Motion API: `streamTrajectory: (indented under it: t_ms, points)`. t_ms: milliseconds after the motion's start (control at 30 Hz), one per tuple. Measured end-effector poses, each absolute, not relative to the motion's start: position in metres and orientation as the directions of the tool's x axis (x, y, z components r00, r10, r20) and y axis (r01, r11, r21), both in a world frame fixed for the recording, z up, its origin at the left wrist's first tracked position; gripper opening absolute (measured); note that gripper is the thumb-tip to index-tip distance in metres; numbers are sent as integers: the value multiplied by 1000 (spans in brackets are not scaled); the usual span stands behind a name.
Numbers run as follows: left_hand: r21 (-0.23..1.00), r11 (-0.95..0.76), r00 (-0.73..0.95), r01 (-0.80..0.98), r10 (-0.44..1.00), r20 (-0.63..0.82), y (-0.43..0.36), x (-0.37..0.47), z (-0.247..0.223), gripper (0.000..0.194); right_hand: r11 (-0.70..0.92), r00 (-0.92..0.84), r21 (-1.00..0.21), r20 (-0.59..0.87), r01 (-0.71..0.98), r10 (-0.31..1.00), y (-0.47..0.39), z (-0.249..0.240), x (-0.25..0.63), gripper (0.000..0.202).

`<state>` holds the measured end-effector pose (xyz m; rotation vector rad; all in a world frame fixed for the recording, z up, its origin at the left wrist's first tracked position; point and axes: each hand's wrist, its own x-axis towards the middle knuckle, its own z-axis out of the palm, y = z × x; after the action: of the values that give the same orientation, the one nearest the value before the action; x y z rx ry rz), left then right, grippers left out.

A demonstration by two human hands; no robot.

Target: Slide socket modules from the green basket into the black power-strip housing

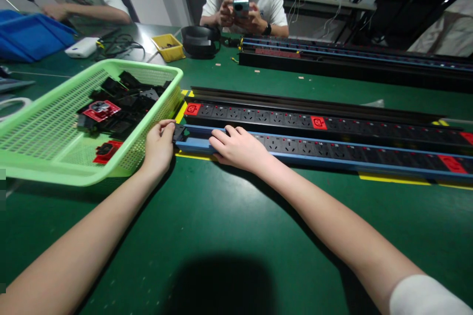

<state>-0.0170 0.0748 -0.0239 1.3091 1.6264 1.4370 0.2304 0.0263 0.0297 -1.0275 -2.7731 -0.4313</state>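
Pinched in the fingers of my left hand (159, 146) is a black socket module (180, 133) at the left end of a blue metal rail (197, 146). My right hand (240, 147) lies over this rail, its fingers curled onto the channel and its thumb by the near side; what sits under the palm is hidden. Between the hands a short stretch of channel is bare. Right of my right hand, a row of black sockets (288, 145) fills the rail, with a red socket (453, 163) far along. Behind it lies a black rail (254, 125) with black and red sockets.
A green basket (88, 179) of black and red modules stands left. Yellow tape (393, 178) marks the green table (236, 236). Farther back are a yellow tray (173, 54), a blue bin (33, 39) and long black rails (332, 71). A person (244, 5) opposite holds a phone.
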Motion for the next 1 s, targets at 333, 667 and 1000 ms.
streamTrajectory:
  t_ms: [333,667,1000]
  points:
    - [957,-64,-377,282,910,172,73,-9,-19,24,739,-717,32,272,673,641,29,32,235,49]
    - [931,-92,-371,353,900,230,70,-9,-19,24,617,-600,19,259,787,757,27,33,232,66]
    - [891,-120,-277,438,925,261,68,-12,-20,33,624,-624,97,264,776,735,26,31,231,52]
